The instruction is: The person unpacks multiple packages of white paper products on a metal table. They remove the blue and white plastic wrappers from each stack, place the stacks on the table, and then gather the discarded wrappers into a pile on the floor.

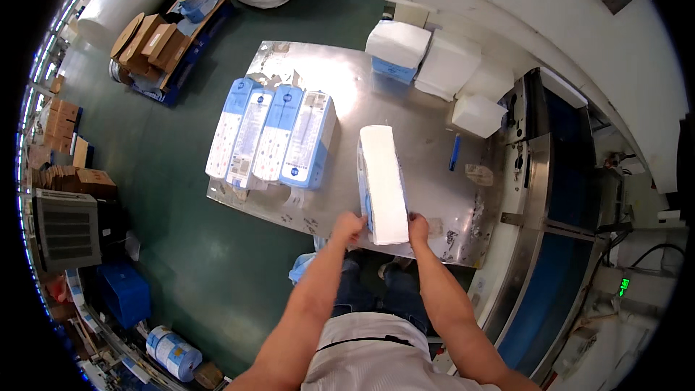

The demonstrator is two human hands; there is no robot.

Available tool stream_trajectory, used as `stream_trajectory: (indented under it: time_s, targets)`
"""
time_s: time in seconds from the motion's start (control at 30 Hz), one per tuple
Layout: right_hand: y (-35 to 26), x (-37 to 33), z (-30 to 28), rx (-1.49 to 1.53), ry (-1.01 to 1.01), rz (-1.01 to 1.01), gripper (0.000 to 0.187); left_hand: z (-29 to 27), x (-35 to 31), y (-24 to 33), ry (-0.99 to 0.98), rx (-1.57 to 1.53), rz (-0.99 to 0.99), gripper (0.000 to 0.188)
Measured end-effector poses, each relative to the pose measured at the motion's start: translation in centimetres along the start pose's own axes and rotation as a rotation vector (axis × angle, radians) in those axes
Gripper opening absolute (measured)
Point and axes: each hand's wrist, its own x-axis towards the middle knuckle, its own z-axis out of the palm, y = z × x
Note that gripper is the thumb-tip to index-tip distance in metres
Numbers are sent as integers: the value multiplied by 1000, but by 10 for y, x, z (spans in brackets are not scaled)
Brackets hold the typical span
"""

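Observation:
A long stack of folded white tissue sheets (386,188) lies on the metal table in front of me, its white face upward. Blue and white plastic film (363,181) shows along its left side and a little at the right. My left hand (350,226) is closed, pinching the film at the stack's near left corner. At the near right corner, my right hand (418,230) is closed on the film's edge; its fingertips are partly hidden. Left of the stack, several filled blue and white packs (308,141) stand side by side.
The metal table (340,87) bears white stacks (449,65) at its far right and a blue pen-like object (455,153). A machine with a blue belt (543,297) borders the right side. Beyond the table's left edge stands a pallet of boxes (163,47).

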Motion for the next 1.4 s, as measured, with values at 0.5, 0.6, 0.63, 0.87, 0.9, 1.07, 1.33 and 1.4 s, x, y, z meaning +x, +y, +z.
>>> stream_trajectory:
  time_s: [0.5,0.6,0.63,0.87,0.9,1.07,1.33,1.4]
  targets:
    - [-80,-77,-67,1290,-474,749,64,-141,36,166,386,-132,663,49]
    - [-48,-84,-83,979,-247,573,67,-97,9,71,399,-642,657,35]
    - [11,-71,-63,877,-155,367,64,-71,-5,56,275,-886,595,32]
    - [36,-48,-73,329,-131,98,74,29,-28,-51,440,-887,376,66]
    - [37,-46,-72,338,-135,126,76,35,-29,-58,453,-847,342,70]
    - [52,-28,-83,408,-272,-14,77,36,-54,-45,514,-686,317,75]
    - [4,-3,-109,463,-491,-49,76,29,-45,-49,595,-504,247,79]
    - [45,13,-107,369,-400,-72,91,29,-57,-18,417,-635,299,78]
